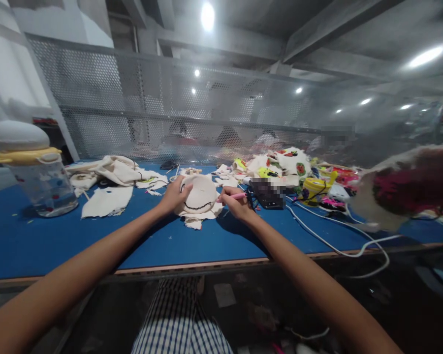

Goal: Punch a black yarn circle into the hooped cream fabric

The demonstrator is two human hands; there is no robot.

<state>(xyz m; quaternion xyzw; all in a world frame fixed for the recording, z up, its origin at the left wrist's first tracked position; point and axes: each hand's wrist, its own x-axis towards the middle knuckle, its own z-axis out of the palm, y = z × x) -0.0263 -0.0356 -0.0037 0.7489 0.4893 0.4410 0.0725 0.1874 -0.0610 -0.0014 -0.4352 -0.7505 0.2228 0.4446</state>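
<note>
A: Head view: what is seen, from the biggest thing down?

B: A blue bench (40, 241) is spread across the frame, backed by a perforated metal screen (140, 103). At its left end a clear plastic jar (40, 184) with a yellow collar and white lid is stood. Cream fabric pieces (112, 184) are heaped just right of the jar, and printed fabric scraps (280, 167) are piled at the far right. A white cable (328, 241) is trailed over the front edge.

A: And in the middle?

B: A rounded cream fabric piece (199, 196) with a dark curved line drawn on it is laid on the bench near the centre, on top of other cream offcuts.

A: How are the hands placed?

B: The left hand (175, 194) is pressed on the piece's left edge, fingers curled over it. The right hand (238, 201) is closed in a pinch around a pink pen (231, 197), whose tip is held at the piece's right edge. A dark blurred object (268, 193) is seen just behind that hand.
</note>
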